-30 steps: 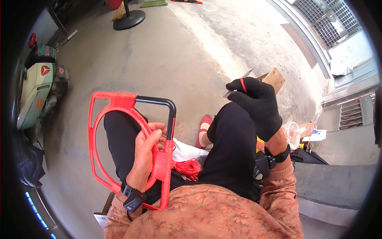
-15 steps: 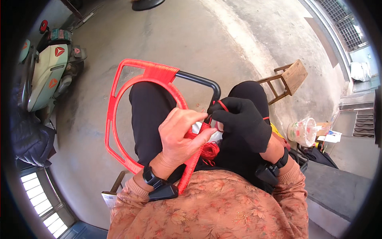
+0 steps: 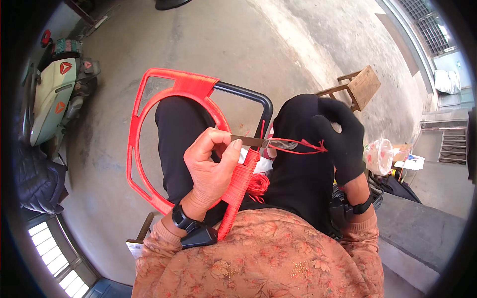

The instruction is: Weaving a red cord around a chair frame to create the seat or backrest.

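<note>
Dark trousers (image 3: pixel 305 174) under the fingers (image 3: pixel 229 157) bear the red-wound frame (image 3: pixel 239 181), below the left hand (image 3: pixel 209 166), which pinches a dark strip (image 3: pixel 248 141). Looped red cord (image 3: pixel 305 143) lies between the hands — together half a second ago, now parted — so it seems handled off the frame; whether the curled right hand (image 3: pixel 348 149) grips it, I cannot tell. Beyond those fingers stands a wooden stool (image 3: pixel 364 88).

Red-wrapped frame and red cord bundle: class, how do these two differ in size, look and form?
The red-wrapped frame is much larger than the red cord bundle. Winding lies in tight, neat rows on the frame, while the bundle's strands lie in loose loops. The frame also has a bare black bar; the bundle shows only red. Both share a bright red colour.
</note>
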A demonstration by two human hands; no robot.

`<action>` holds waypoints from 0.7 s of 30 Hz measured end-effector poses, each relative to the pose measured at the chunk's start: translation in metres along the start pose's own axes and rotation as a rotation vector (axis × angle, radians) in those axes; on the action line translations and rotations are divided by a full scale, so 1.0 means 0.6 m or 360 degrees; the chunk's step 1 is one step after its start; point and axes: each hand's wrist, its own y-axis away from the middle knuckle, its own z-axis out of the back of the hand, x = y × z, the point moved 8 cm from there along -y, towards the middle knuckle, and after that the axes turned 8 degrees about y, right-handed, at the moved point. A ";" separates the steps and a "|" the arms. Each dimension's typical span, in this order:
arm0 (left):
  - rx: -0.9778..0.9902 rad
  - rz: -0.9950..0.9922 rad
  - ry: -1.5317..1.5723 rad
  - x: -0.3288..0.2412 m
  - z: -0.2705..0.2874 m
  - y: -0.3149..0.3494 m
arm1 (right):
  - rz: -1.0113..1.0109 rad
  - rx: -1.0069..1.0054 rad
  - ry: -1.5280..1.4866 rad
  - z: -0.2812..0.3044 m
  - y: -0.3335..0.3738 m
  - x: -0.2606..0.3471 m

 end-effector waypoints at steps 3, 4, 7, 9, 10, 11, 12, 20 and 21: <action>0.0054 -0.0036 -0.0050 -0.005 -0.007 0.000 | 0.0410 0.0195 0.0012 -0.030 0.029 0.061; 0.0076 -0.0056 -0.0033 -0.008 -0.010 -0.001 | 0.0677 0.0314 0.0133 -0.055 0.045 0.090; 0.0097 -0.0077 -0.0061 -0.017 -0.015 -0.004 | 0.0404 0.0701 -0.0145 -0.125 0.073 0.090; 0.0092 -0.0068 -0.0105 -0.020 -0.021 -0.003 | 0.0266 0.0611 -0.0290 -0.131 0.067 0.074; 0.0068 -0.0143 -0.0255 -0.027 -0.023 -0.002 | 0.0043 0.0581 -0.0390 -0.135 0.064 0.052; 0.0042 -0.0192 -0.0407 -0.032 -0.024 -0.002 | 0.0053 0.0269 -0.0433 -0.114 0.053 0.043; 0.0046 -0.0213 -0.0404 -0.035 -0.027 -0.003 | 0.0119 0.0238 -0.0455 -0.110 0.050 0.042; 0.0157 -0.0414 -0.0727 -0.055 -0.043 -0.006 | -0.0179 0.0673 -0.0386 -0.154 0.055 0.028; 0.0167 -0.0411 -0.0747 -0.054 -0.044 -0.006 | -0.0157 0.0629 -0.0310 -0.146 0.054 0.031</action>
